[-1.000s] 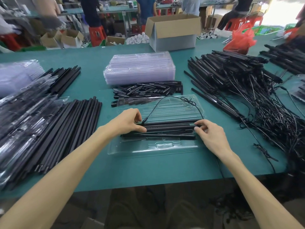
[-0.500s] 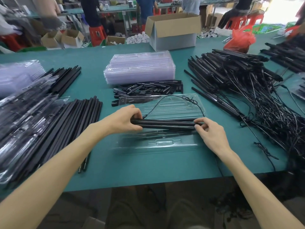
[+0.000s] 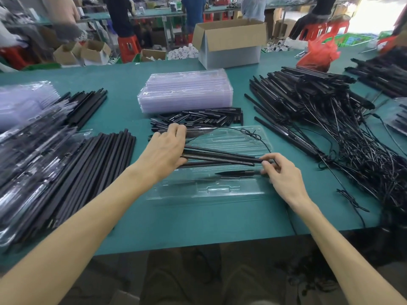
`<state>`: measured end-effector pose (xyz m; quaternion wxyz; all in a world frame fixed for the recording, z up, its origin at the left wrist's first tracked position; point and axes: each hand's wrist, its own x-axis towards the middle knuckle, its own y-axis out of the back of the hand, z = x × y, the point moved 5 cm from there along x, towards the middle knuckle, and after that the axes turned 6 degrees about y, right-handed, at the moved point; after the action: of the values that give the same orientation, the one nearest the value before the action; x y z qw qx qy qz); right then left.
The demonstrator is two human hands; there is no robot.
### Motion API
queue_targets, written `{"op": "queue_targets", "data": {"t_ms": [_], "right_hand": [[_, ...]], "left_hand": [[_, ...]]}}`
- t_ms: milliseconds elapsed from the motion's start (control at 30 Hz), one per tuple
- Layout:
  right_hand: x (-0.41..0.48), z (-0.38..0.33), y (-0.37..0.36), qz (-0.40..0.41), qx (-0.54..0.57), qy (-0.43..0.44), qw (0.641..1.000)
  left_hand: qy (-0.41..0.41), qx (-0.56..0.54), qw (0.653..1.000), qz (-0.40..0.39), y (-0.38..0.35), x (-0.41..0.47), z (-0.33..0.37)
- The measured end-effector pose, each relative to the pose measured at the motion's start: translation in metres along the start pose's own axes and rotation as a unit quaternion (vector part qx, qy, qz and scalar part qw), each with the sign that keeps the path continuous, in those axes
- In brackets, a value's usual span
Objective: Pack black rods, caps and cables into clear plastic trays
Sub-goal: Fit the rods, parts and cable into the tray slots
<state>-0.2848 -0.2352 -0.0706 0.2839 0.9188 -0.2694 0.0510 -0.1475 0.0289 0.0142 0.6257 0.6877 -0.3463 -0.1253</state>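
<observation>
Rods (image 3: 220, 156) look light, stiff, slick (may roll). Right hand (image 3: 284, 175) pinches one end; left hand (image 3: 164, 150) lies over the other, grip unclear. Best held at both ends.

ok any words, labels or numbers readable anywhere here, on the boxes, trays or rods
No text can be read in this view.
cardboard box: plain faces, no print shows.
clear tray and stack of trays: no label visible.
black rods: no markings visible.
white items beyond the table: dark marks, too blurred to read.
</observation>
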Motion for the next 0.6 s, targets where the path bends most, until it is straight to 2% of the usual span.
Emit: {"op": "queue_targets", "data": {"t_ms": [200,300,467,600], "right_hand": [[-0.003,0.003,0.006,0.022,0.071,-0.005,0.997],[-0.002,0.006,0.005,0.008,0.077,-0.015,0.997],[0.002,0.01,0.002,-0.004,0.038,-0.02,0.999],[0.003,0.011,0.001,0.001,0.034,-0.023,0.999]], "left_hand": [[0.108,-0.008,0.992,-0.067,-0.029,0.005,-0.007],[0.115,-0.105,0.982,-0.106,-0.049,0.001,-0.009],[0.125,-0.3,0.931,-0.168,-0.07,-0.011,-0.014],[0.096,-0.373,0.913,-0.134,-0.068,-0.018,-0.019]]}}
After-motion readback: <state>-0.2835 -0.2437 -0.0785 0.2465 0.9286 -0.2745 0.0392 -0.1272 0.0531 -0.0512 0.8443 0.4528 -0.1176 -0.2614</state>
